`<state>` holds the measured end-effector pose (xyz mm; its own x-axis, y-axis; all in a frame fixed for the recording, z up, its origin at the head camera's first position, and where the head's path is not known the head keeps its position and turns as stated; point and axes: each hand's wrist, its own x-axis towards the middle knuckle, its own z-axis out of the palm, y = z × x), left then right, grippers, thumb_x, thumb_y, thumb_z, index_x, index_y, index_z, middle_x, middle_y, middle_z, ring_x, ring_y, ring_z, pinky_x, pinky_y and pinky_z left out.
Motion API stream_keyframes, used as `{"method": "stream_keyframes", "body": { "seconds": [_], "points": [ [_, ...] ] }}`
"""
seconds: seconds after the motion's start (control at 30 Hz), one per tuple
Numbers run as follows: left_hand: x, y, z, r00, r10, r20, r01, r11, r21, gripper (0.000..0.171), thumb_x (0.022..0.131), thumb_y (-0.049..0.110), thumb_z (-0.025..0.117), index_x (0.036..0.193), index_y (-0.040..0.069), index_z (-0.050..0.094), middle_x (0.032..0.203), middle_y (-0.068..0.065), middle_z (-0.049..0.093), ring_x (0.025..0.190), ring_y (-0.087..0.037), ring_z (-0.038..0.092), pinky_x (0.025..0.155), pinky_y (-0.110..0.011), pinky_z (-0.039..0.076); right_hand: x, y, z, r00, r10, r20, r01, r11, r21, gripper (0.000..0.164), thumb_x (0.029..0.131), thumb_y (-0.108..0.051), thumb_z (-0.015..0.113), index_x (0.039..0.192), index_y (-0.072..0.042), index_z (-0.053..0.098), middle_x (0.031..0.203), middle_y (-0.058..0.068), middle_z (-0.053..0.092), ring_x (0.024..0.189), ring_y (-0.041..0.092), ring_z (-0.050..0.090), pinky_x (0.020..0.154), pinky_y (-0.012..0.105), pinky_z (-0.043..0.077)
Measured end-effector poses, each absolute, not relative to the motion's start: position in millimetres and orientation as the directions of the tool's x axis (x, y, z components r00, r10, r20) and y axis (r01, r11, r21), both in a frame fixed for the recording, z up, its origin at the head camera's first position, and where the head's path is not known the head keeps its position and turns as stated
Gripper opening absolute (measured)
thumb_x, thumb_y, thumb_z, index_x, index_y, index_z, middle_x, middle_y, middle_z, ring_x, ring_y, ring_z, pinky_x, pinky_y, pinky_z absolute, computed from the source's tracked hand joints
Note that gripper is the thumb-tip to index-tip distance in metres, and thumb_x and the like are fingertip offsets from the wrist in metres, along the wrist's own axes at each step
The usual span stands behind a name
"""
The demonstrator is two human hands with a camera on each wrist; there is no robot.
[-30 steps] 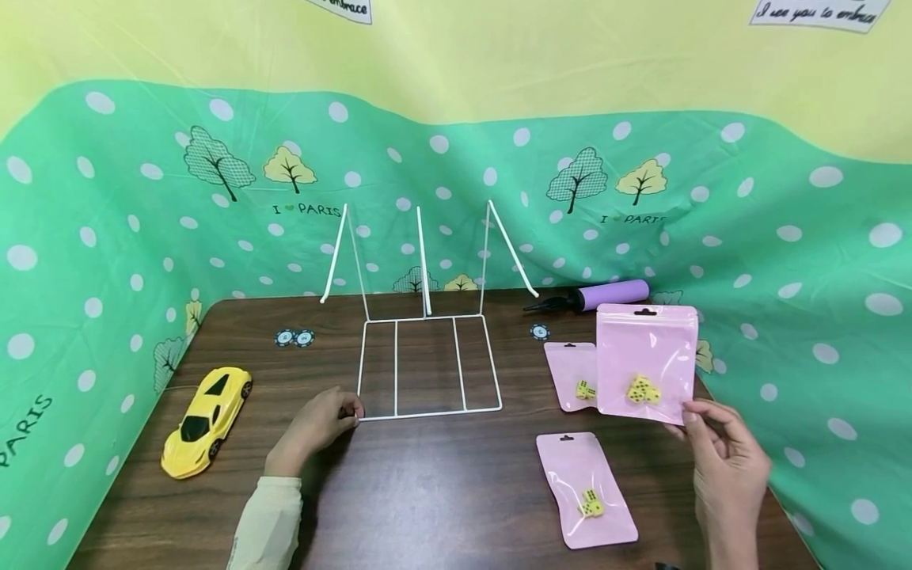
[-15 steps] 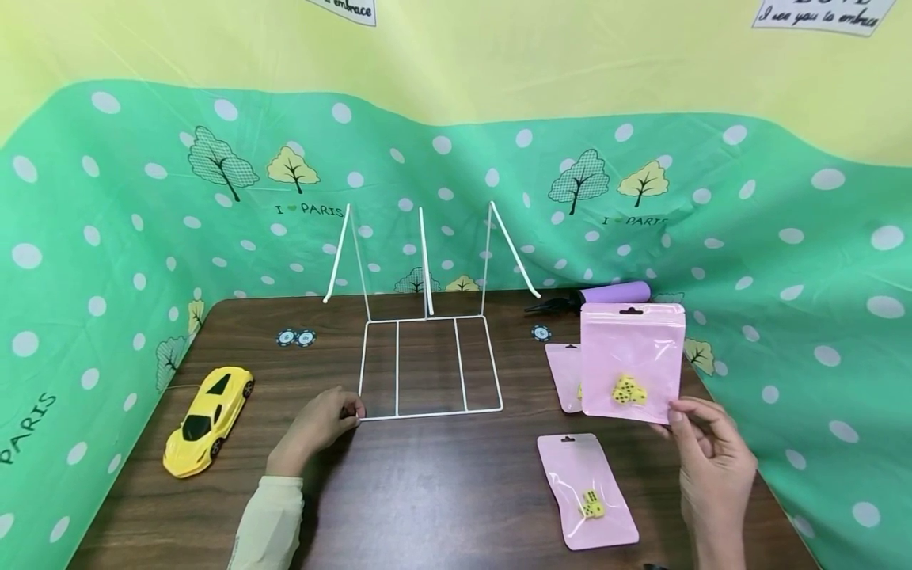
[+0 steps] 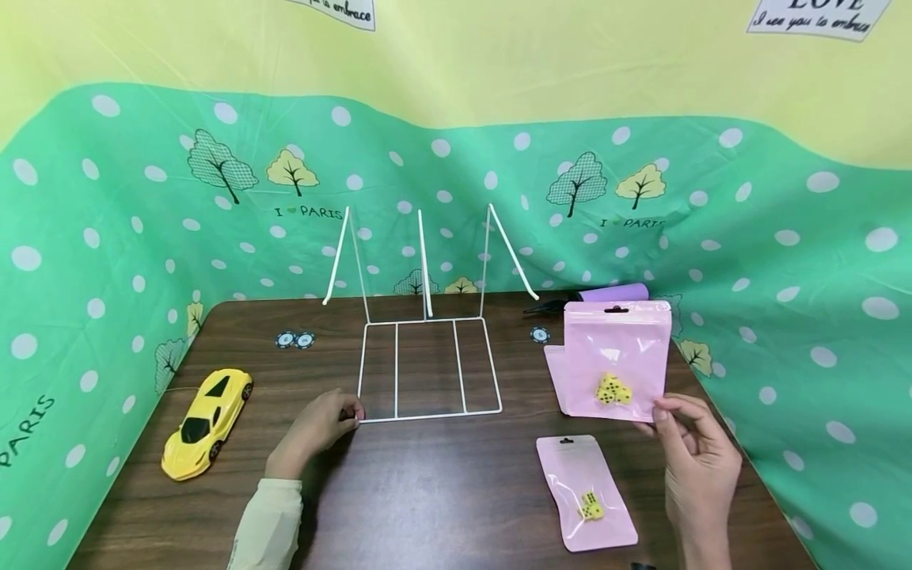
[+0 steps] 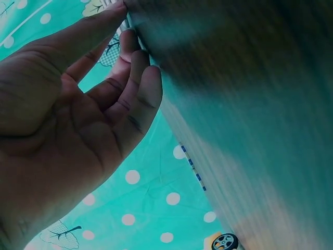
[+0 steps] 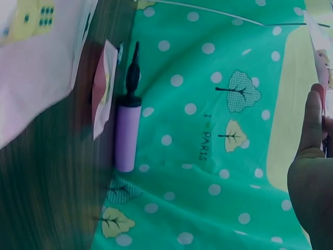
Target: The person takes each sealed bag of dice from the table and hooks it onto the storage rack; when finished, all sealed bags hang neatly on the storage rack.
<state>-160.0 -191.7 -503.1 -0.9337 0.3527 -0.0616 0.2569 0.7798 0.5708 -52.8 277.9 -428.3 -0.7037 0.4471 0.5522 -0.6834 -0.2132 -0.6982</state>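
My left hand pinches the front left corner of a white wire display rack standing on the table. Three prongs rise at the rack's back and slope forward, with nothing hung on them. At the right, my right hand pinches the lower right corner of a pink zip bag, raised upright with its hang hole on top. Yellow dice show inside it. A second pink bag lies behind, mostly hidden by the held one. Nearer the front lies a third pink bag with yellow dice.
A yellow toy car sits at the table's left. Two poker chips lie left of the rack, another chip right of it. A purple hand pump lies at the back right, before the green dotted cloth.
My right hand has carried the pink bag left toward the rack, covering more of the bag behind it. My left hand stays at the rack's corner.
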Motion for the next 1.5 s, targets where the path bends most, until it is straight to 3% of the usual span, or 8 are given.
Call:
{"method": "stream_keyframes", "body": {
  "seconds": [0.33, 0.6, 1.27, 1.5],
  "points": [
    [-160.4, -191.7, -505.8, -0.930, 0.361, -0.063, 0.262, 0.776, 0.574, 0.018, 0.094, -0.002, 0.078, 0.087, 0.013, 0.069, 0.089, -0.001, 0.056, 0.080, -0.016, 0.052, 0.075, -0.039, 0.047, -56.2, 271.6, -430.3, -0.705, 0.422, 0.569, -0.698, -0.274, -0.662, 0.022, 0.092, 0.038, 0.046, 0.109, 0.035, 0.059, 0.107, 0.027, 0.066, 0.082, 0.026, 0.077, 0.076, 0.034, 0.062],
    [-161.9, -192.0, -505.5, -0.935, 0.346, -0.081, 0.237, 0.777, 0.582, 0.018, 0.095, -0.001, 0.077, 0.088, 0.013, 0.068, 0.090, -0.001, 0.055, 0.081, -0.016, 0.051, 0.075, -0.038, 0.047, -57.1, 261.5, -430.3, -0.725, 0.416, 0.549, -0.670, -0.238, -0.703, 0.025, 0.093, 0.035, 0.050, 0.111, 0.028, 0.065, 0.108, 0.026, 0.065, 0.083, 0.023, 0.077, 0.075, 0.032, 0.062],
    [-163.0, -194.2, -507.2, -0.925, 0.373, -0.066, 0.274, 0.778, 0.566, 0.018, 0.094, -0.001, 0.079, 0.088, 0.012, 0.068, 0.083, 0.004, 0.062, 0.089, -0.019, 0.060, 0.085, -0.046, 0.051, -60.5, 236.9, -424.2, -0.735, 0.350, 0.580, -0.662, -0.191, -0.725, 0.020, 0.092, 0.035, 0.051, 0.109, 0.032, 0.060, 0.108, 0.020, 0.067, 0.085, 0.019, 0.077, 0.077, 0.032, 0.061],
    [-159.7, -192.2, -503.3, -0.931, 0.356, -0.080, 0.245, 0.773, 0.585, 0.018, 0.095, -0.002, 0.078, 0.087, 0.011, 0.068, 0.089, -0.001, 0.058, 0.081, -0.016, 0.052, 0.075, -0.039, 0.048, -62.4, 228.3, -424.8, -0.716, 0.310, 0.625, -0.696, -0.256, -0.671, 0.031, 0.091, 0.039, 0.047, 0.112, 0.026, 0.066, 0.110, 0.025, 0.065, 0.089, 0.021, 0.076, 0.079, 0.030, 0.062]
  ]
}}
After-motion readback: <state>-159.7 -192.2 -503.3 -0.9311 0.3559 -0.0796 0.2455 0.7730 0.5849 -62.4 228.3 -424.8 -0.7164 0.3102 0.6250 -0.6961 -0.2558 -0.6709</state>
